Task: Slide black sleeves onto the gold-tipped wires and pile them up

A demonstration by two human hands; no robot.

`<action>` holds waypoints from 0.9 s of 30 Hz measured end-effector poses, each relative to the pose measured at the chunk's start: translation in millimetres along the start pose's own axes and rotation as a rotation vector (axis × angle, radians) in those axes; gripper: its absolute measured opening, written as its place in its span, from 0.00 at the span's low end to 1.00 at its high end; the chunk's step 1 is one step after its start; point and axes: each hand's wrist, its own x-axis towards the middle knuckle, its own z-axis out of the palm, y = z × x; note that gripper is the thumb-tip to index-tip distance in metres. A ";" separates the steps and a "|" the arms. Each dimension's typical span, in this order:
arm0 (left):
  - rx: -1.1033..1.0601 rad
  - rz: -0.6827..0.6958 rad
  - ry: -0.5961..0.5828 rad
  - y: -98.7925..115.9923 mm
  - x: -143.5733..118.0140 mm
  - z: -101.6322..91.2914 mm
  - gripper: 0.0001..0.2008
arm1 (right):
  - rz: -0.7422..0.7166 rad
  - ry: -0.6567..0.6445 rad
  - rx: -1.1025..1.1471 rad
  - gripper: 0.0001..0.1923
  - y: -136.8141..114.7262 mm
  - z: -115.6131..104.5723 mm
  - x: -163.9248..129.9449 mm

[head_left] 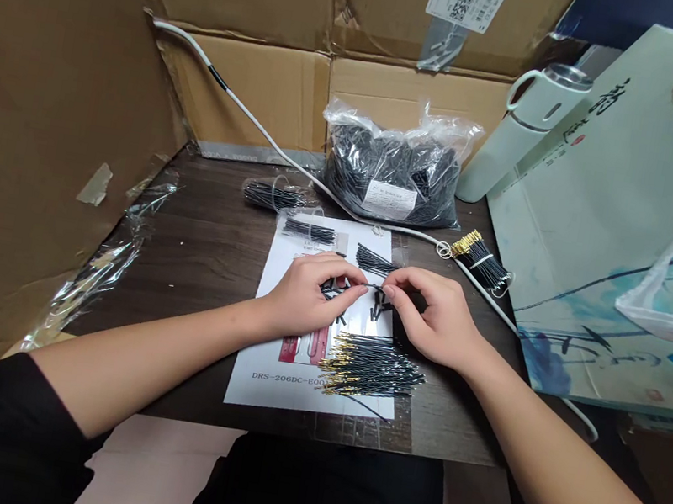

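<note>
Brown corrugated cardboard walls (pixel 45 112) stand around a dark wooden table (pixel 204 239), and a pale paper gift bag (pixel 599 243) with printed ink painting leans on the right side. A smooth mint-white thermos bottle (pixel 521 136) stands behind it. At the back lies a crinkled clear plastic bag (pixel 396 168), full of thin black wires – this looks like the stock that waits to be handled, and it is much bigger than what is finished. A white cable (pixel 254 124) runs across the table. On a white printed sheet (pixel 268 360) in the middle lies a loose heap of black wires with gold tips (pixel 369 366), fanned out and not tied. To the right, one tied bundle (pixel 481 262) with gold ends seems complete; smaller bundles in clear wrap (pixel 275 194) rest behind the sheet.

The left hand (pixel 308 294) and the right hand (pixel 434 319) meet above the sheet – both pinch with thumb and forefinger closed on a few short black wires (pixel 373 286) between them. So, in my judgement, the work is in an early part.
</note>
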 end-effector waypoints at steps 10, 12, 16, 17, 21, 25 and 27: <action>0.046 -0.066 0.051 1.0 -0.1 0.8 0.10 | -0.021 0.056 -0.033 0.06 6.6 0.0 7.3; 0.075 -0.086 0.062 0.8 0.5 0.9 0.09 | -0.041 0.108 -0.090 0.06 14.6 2.6 12.5; 0.101 -0.106 0.051 1.3 1.8 0.2 0.07 | -0.055 0.151 -0.167 0.06 34.5 12.3 21.9; 0.101 -0.102 0.050 1.7 2.0 -0.1 0.07 | -0.058 0.148 -0.184 0.06 37.8 14.3 24.4; 0.103 -0.089 0.059 1.8 1.7 -0.8 0.07 | -0.066 0.181 -0.212 0.05 25.9 9.3 33.4; 0.112 -0.103 0.060 0.0 0.5 -0.5 0.07 | -0.013 0.144 0.018 0.08 -33.6 -25.6 1.3; 0.104 -0.108 0.052 -0.5 0.2 -0.6 0.07 | -0.045 0.031 0.114 0.12 -67.0 -48.1 -44.0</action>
